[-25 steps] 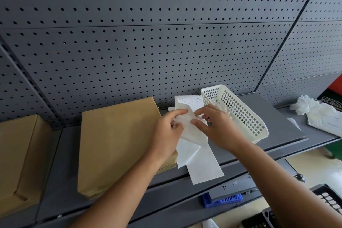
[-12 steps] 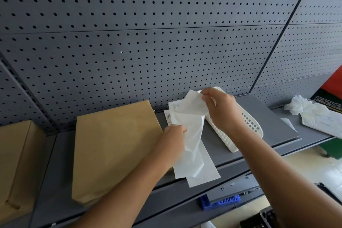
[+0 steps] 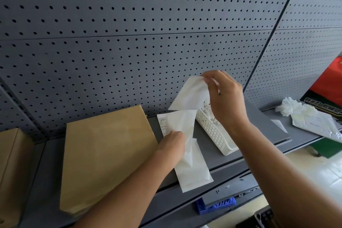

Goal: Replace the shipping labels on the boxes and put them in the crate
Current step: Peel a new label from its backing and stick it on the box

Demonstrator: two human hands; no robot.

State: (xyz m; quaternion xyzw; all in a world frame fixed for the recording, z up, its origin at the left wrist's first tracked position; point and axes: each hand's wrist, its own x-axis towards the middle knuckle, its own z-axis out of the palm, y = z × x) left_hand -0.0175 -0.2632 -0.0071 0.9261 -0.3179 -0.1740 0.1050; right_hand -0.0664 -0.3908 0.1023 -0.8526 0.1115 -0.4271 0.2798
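A flat brown cardboard box lies on the grey shelf. To its right, my right hand pinches the upper end of a white label backing sheet and holds it raised above the shelf. My left hand grips the lower part of the same sheet, where it lies on the shelf. A printed shipping label lies beneath, partly covered. A white plastic basket stands behind my right wrist, largely hidden by it.
A second brown box sits at the far left. Crumpled white paper and a plastic bag lie on the right shelf. A perforated grey panel backs the shelf. A blue part and a dark crate are below.
My right hand has lifted the sheet's upper end up and to the right, peeling it away. My left hand has slid down and stayed on the lower part.
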